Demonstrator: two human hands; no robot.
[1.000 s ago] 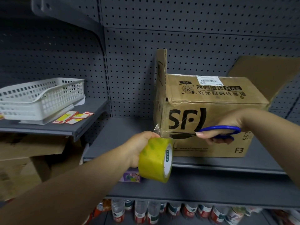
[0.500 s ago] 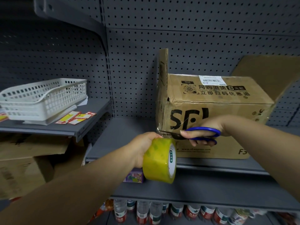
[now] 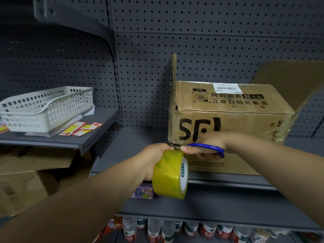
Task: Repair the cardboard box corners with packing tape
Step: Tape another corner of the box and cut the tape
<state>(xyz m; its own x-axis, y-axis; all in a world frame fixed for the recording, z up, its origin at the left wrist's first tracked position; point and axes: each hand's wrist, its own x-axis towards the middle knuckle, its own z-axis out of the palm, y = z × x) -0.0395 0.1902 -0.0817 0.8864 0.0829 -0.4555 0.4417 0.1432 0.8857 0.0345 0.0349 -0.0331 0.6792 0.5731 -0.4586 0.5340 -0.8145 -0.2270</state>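
Observation:
A brown cardboard box with black SF print stands on the grey shelf, its left flap upright and its right flap leaning outwards. My left hand grips a yellowish roll of packing tape in front of the box's lower left corner. My right hand holds blue-handled scissors, whose blades reach left to the short strip of tape between the roll and the box corner. The blade tips are partly hidden behind my left hand.
A white plastic basket and red-yellow price tags lie on the left shelf. Flattened cardboard is stacked below it. A small purple packet sits under the roll. Bottles line the lowest shelf.
My right hand has moved left with the scissors, from mid-box to the tape strip at the box's left corner. The roll has stayed near that corner.

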